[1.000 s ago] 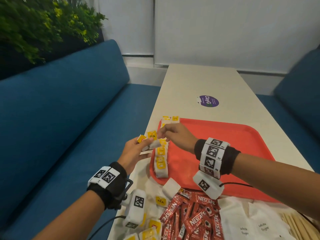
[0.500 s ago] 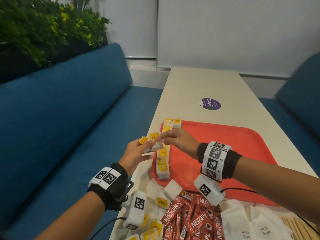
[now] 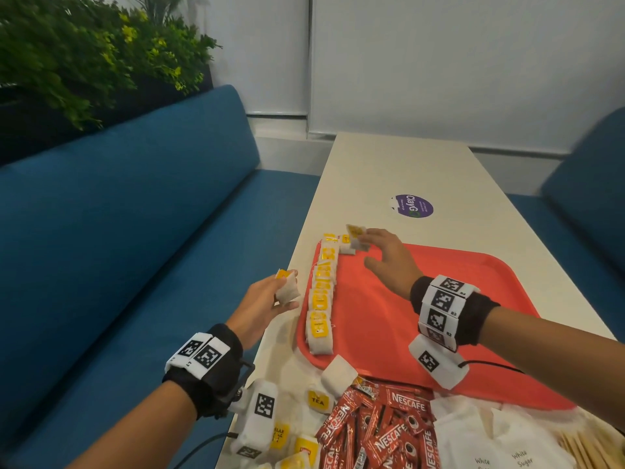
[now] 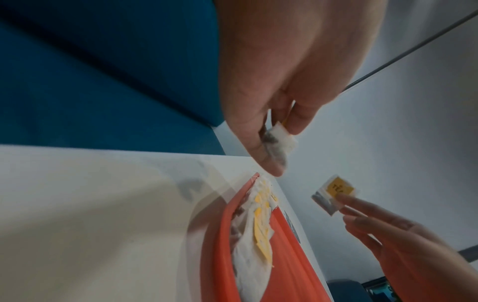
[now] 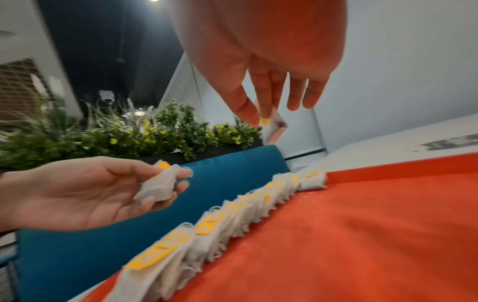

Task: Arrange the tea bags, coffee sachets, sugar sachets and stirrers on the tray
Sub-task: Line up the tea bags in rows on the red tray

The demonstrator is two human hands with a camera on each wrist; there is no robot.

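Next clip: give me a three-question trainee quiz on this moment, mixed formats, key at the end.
1. True or false: the right hand is empty.
2. Multiple choice: the row of tea bags lies along which edge of the red tray? A) the person's left B) the person's right C) near
3. Short answer: what does the left hand hold?

Key:
1. False; it pinches a tea bag above the tray's far left corner.
2. A
3. Another tea bag, held off the table's left edge, beside the row.

Red coffee sachets: "NESCAFE"
White paper sugar sachets: "White Sugar"
Yellow tea bag tag: "TEA"
Round purple table sticker: "ClayG"
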